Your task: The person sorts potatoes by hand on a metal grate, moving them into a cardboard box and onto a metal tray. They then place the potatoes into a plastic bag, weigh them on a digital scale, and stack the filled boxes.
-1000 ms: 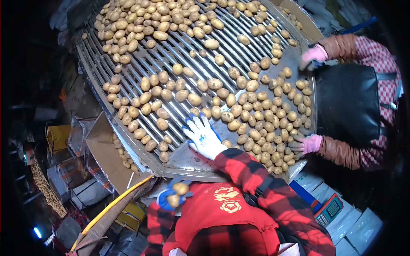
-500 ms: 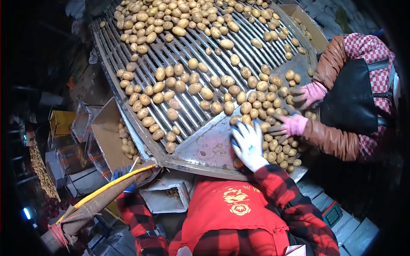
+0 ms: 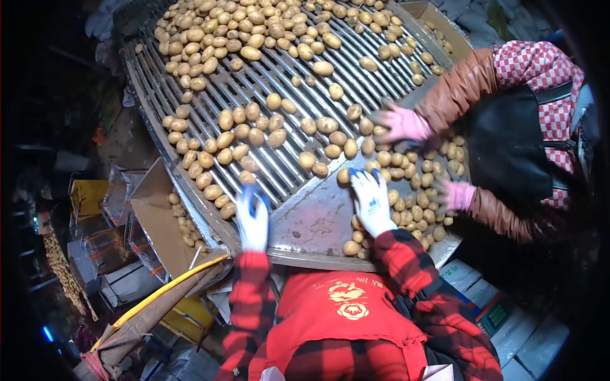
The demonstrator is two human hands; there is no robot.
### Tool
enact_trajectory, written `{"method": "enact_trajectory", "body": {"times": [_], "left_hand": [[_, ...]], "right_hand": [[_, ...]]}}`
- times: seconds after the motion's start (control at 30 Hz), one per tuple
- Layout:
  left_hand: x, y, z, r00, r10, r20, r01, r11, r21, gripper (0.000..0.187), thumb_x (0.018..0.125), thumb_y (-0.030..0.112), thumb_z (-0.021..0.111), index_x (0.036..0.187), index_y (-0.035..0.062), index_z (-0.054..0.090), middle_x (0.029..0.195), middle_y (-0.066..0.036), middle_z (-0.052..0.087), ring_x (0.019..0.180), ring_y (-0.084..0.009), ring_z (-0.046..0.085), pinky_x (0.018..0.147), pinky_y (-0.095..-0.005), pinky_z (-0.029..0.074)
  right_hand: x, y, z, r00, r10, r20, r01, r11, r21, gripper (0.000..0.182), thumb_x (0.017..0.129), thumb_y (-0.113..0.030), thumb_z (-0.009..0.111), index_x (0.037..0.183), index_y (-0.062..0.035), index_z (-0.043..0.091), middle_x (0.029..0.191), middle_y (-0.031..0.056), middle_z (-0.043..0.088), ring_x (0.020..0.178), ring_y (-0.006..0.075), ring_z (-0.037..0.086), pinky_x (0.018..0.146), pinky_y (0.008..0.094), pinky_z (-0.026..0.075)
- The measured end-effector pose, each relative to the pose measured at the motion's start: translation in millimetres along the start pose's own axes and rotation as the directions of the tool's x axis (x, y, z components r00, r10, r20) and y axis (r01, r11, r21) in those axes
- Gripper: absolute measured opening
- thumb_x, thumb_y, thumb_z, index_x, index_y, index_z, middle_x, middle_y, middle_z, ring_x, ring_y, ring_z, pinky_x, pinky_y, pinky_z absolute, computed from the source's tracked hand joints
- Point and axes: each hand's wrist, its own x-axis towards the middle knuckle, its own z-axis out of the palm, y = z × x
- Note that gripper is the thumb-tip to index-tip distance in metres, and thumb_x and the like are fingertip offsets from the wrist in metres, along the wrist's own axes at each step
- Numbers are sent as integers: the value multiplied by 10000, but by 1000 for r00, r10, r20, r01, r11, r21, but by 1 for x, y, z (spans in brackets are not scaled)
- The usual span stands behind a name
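Observation:
Many potatoes (image 3: 256, 136) lie on a slatted metal sorting table (image 3: 254, 82) and on its smooth metal plate (image 3: 311, 222). My left hand (image 3: 253, 219), in a white glove with blue fingertips, is at the lower left end of the slats beside a few potatoes; its fingers are apart and nothing shows in them. My right hand (image 3: 370, 200), gloved the same way, lies over the plate with fingers spread, next to a potato (image 3: 344, 176) at its fingertips. A heap of potatoes (image 3: 416, 206) spreads to its right.
A co-worker's pink-gloved hands (image 3: 403, 124) reach over the potatoes from the right. A cardboard box (image 3: 149, 209) holding potatoes stands left of the table. A yellow-edged bar (image 3: 162, 289) runs along the lower left. White boxes (image 3: 534, 340) are at the lower right.
My left hand has come up from beside the table's edge onto the slats. My right hand has shifted slightly. The co-worker's hands have moved apart, one farther up. The view has shifted a little.

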Motion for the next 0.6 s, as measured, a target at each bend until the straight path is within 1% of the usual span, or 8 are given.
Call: {"method": "enact_trajectory", "body": {"times": [0.03,0.1,0.2,0.23,0.27,0.33,0.43,0.6], "left_hand": [[39,14,8,995,-53,-83,26,953,-301,411,920,167,618,1302,23,572,1404,-208,491,1338,-347,435,1118,-440,331],[101,11,10,946,147,-288,-41,938,344,540,910,296,623,1396,95,500,1452,-198,448,1354,-353,415,1124,-484,302],[156,22,30,948,-152,-278,303,696,651,608,908,552,529,1446,277,468,1569,-163,276,1423,-463,223,1060,-702,241],[154,23,40,946,-145,-289,301,719,626,613,904,573,521,1450,302,461,1583,-151,248,1423,-487,193,1040,-733,233],[151,28,54,944,-134,-302,298,743,600,618,900,594,513,1454,327,455,1597,-139,219,1424,-510,163,1019,-763,225],[121,36,70,969,-58,-241,199,763,615,628,896,584,518,1461,321,447,1595,-97,249,1436,-492,148,1060,-700,255],[56,66,86,987,94,132,-159,728,667,585,851,431,603,1376,181,535,1489,-76,427,1411,-435,259,1096,-678,175],[50,122,96,869,474,140,-473,716,513,466,800,265,663,1263,230,620,1394,-86,509,1346,-364,391,1085,-624,228]], "right_hand": [[-10,5,-9,998,37,44,-34,998,-61,476,838,-88,536,1309,-19,525,1292,144,550,1221,292,506,1126,506,268],[-30,-6,-30,992,105,73,-90,978,-186,513,812,-139,582,1316,-56,527,1281,138,529,1247,333,457,1115,535,267],[-52,-47,-43,943,62,327,-45,997,-59,573,759,-228,658,1312,-140,538,1331,137,499,1281,374,410,1115,589,249],[-55,-60,-43,877,-89,472,105,994,-8,573,754,-279,685,1301,-179,548,1369,125,484,1307,362,400,1121,598,240],[-83,-56,-12,895,-233,380,240,970,30,573,769,-325,693,1305,-186,547,1394,112,474,1336,354,383,1128,594,233],[-91,-42,-8,916,-127,381,134,991,10,559,781,-340,692,1301,-187,555,1386,103,483,1346,348,378,1141,591,221],[-87,-17,-11,962,-46,268,60,997,-42,552,764,-319,696,1275,-150,576,1391,100,495,1339,361,386,1139,565,253],[-74,-7,-24,973,65,220,-53,997,-58,535,738,-256,698,1245,-130,582,1362,133,492,1300,385,403,1138,568,236]]}}
